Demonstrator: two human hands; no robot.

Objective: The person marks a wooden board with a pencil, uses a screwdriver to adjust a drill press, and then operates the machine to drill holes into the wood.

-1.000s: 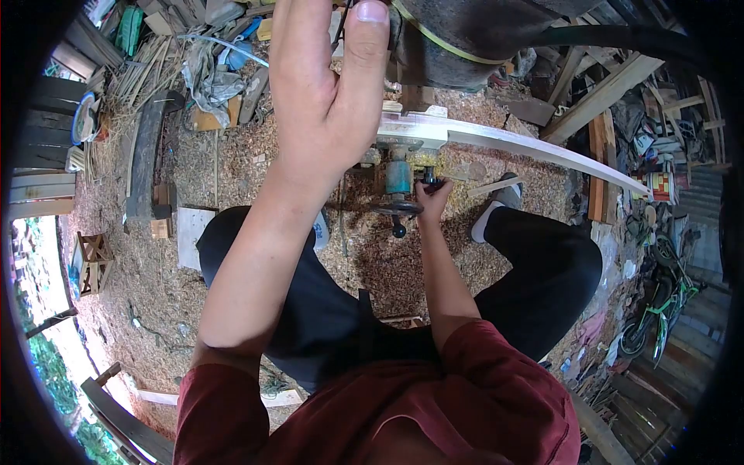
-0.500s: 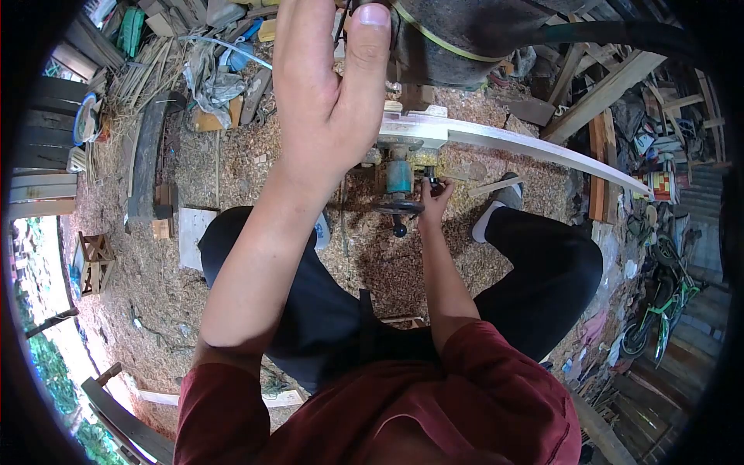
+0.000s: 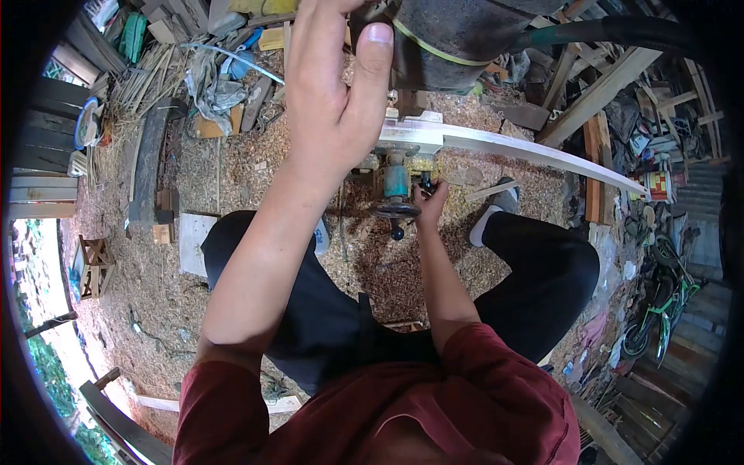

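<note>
Large in the upper middle, my left hand (image 3: 332,97) is raised beside a dark machine housing (image 3: 442,46) with a yellow-green band. Its fingers bend over at the top edge, the thumb pointing up; what they close on is hidden. Lower down, my right hand (image 3: 431,204) has its fingers closed round a small black knob (image 3: 425,184). Left of that knob are a teal cylinder (image 3: 395,180) and a dark handwheel (image 3: 397,210) with a ball-ended handle (image 3: 397,232). A long pale wooden piece (image 3: 535,149) lies across the machine, curved in this wide view.
Wood shavings (image 3: 387,271) cover the ground between my legs. A thick dark hose (image 3: 604,35) leaves the housing to the right. Timber (image 3: 597,167), a paint bucket (image 3: 659,186) and a green bicycle (image 3: 663,310) stand at right. Curved wooden parts (image 3: 147,163) lie at left.
The view has shifted slightly. My left hand's fingertips now show bent over near the top edge. My right hand stays at the black knob, its fingers turned a little.
</note>
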